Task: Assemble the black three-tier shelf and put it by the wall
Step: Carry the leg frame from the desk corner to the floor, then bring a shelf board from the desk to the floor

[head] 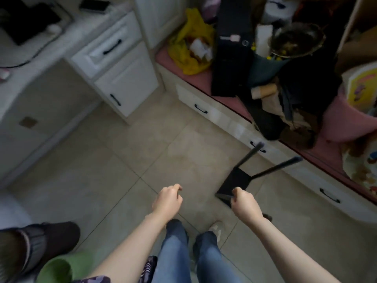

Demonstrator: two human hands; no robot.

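Tiled floor [122, 156], right hand [243, 203] gripping black shelf [234, 180] edge, left hand [167, 201] free

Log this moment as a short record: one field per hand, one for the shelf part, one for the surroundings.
left hand: left hand hangs over the floor, fingers loosely curled, holding nothing
right hand: right hand grips the near edge of the shelf part
shelf part: flat black shelf panel, tilted, with two thin black poles pointing away towards the bench; contact with the floor cannot be told
surroundings: beige tiled floor; white drawer bench with pink top carrying a yellow plastic bag and other clutter
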